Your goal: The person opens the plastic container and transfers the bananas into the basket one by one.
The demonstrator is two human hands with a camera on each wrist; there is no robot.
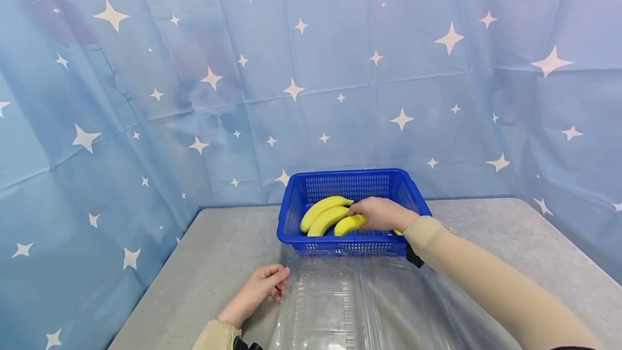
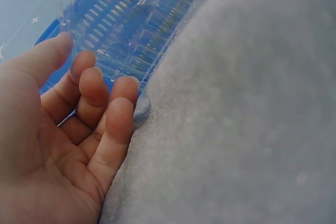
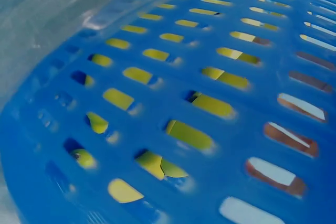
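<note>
A blue plastic basket [image 1: 286, 212] with slotted walls stands at the back of the table, holding several yellow bananas [image 1: 323, 210]. My right hand [image 1: 381, 213] reaches over its rim and grips a banana [image 1: 349, 224] inside. In the right wrist view, the basket wall [image 3: 157, 95] fills the picture and hides most of that hand; yellow shows through the slots. In front of the basket lies an open clear plastic clamshell box [image 1: 323, 307]. My left hand [image 1: 257, 290] pinches its left edge. The left wrist view shows the left hand's [image 2: 68, 124] thumb and index finger at the clear plastic [image 2: 126, 40].
A grey table [image 1: 491, 242] carries the basket and the box. Behind it hangs a blue curtain [image 1: 340, 123] with white stars, close to the back edge. Another bit of yellow banana [image 1: 397, 232] shows under my right wrist.
</note>
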